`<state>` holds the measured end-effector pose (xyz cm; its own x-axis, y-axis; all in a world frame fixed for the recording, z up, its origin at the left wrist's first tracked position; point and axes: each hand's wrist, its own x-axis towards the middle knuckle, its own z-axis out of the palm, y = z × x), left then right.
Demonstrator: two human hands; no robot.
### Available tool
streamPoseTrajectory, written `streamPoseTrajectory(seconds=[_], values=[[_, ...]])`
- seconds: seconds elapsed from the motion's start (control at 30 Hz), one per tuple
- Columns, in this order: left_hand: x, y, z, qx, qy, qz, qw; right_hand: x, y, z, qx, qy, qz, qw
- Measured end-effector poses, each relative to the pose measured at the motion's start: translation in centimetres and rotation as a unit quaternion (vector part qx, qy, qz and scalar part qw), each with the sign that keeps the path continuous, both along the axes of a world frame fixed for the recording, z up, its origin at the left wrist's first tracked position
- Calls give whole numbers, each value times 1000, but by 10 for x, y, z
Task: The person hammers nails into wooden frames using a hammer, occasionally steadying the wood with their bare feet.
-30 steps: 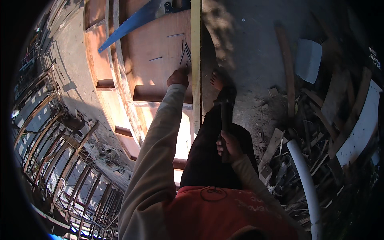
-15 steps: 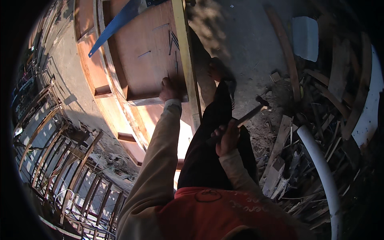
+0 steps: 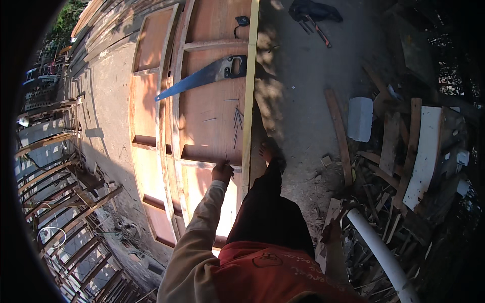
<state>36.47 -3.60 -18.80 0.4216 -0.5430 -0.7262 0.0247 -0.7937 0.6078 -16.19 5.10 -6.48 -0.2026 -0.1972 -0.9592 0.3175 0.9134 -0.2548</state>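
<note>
My left hand (image 3: pixel 222 171) is closed in a pinch at a crosspiece of the wooden panel frame (image 3: pixel 208 165), with a thin nail (image 3: pixel 227 157) sticking up from its fingers. Off to the right, in shadow, my right hand (image 3: pixel 331 233) grips a hammer (image 3: pixel 344 206), which is dark and hard to make out against the scrap. Several loose nails (image 3: pixel 237 118) lie on the panel beyond my left hand. Farther along, a handsaw (image 3: pixel 202 76) with a blue blade and dark handle rests across the frame.
A tape measure (image 3: pixel 242 20) sits at the panel's far end. My foot (image 3: pixel 270 150) is beside the frame's right edge. Scrap wood, a white block (image 3: pixel 359 119) and a pale pipe (image 3: pixel 379 252) lie to the right. A dark bag (image 3: pixel 316 10) and tools are on the ground ahead.
My left hand has come back from the panel's inside to the crosspiece, with the nail. My right hand has swung out to the right and back with the hammer. The view now takes in more ahead.
</note>
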Motion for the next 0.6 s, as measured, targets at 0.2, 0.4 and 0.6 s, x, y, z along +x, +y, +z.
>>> streamPoseTrajectory(seconds=[0.2,0.4,0.6], values=[[-27,53,124,35,-52,-139,988,-31,-75,6,42,35,281,958],[-13,19,99,101,-25,-115,988,-39,-209,-3,-22,94,472,876],[34,-18,79,56,-57,-447,891,-27,-378,-11,-99,138,552,816]])
